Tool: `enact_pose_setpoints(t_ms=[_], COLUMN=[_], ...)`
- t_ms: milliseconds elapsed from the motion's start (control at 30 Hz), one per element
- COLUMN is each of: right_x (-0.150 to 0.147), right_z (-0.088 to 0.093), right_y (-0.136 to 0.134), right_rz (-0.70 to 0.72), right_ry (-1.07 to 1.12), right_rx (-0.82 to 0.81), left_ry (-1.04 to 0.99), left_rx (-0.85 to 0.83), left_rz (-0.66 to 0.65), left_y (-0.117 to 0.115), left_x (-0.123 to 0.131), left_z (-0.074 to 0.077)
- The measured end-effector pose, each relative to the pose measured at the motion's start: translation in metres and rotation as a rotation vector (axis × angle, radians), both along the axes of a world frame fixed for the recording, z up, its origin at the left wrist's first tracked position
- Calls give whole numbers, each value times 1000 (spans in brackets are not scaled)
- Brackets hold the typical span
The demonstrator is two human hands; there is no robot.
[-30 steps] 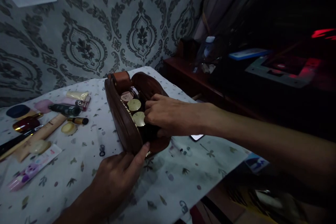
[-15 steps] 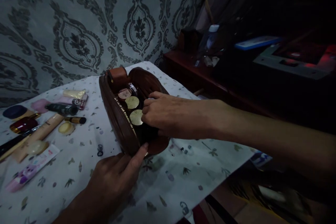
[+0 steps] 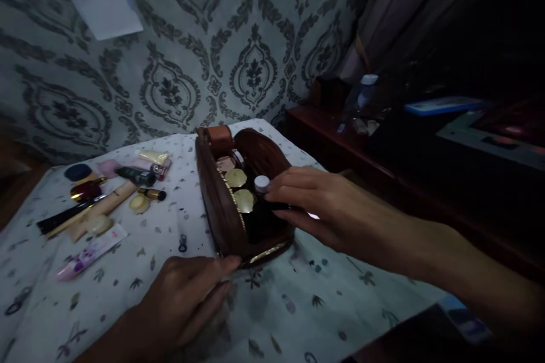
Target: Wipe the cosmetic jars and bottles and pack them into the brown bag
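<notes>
Brown, the bag (image 3: pixel 219 204) stands open on the desk (image 3: pixel 361 317); my left hand (image 3: pixel 181 292) touches its near end, probably to steady it, my right hand (image 3: pixel 317 193) lies over its right rim. Whether either grips, I cannot tell.

1) Bag (image 3: pixel 219 204): brown, with a gold-toned zip (image 3: pixel 269 253)
2) Round lids (image 3: pixel 244 201): pale yellow-gold
3) Cap (image 3: pixel 261 184): white
4) Cloth (image 3: pixel 315 278): white, scattered with small leaf motifs
5) Wallpaper (image 3: pixel 170 91): pale grey, dark damask medallions
6) Flat tube (image 3: pixel 91 254): white, pink and purple
7) Small tube (image 3: pixel 135 175): dark green
8) Curtain (image 3: pixel 387 11): greyish purple
</notes>
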State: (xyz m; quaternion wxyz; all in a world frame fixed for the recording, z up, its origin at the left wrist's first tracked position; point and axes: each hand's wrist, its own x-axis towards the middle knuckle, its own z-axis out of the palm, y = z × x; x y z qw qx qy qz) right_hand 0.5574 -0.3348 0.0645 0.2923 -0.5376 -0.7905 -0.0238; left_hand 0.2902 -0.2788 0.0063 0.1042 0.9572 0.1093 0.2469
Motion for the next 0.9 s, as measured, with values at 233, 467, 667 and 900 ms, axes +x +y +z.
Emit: enact_pose_setpoints(t_ms=[233, 467, 667, 900], right_x=[-37, -96, -140, -158], right_z=[-28, -66, -70, -101], right_y=[-22, -31, -18, 14], right_rz=[255, 285, 415, 313], right_ry=[118, 167, 233, 291], right_rx=[107, 147, -21, -361], left_ry=[28, 92, 236, 272], left_rx=[-57, -62, -53, -94], left_rz=[250, 762, 947, 968], left_y=[31, 108, 150, 140], left_x=[-53, -105, -93, -89], left_z=[-33, -36, -46, -62])
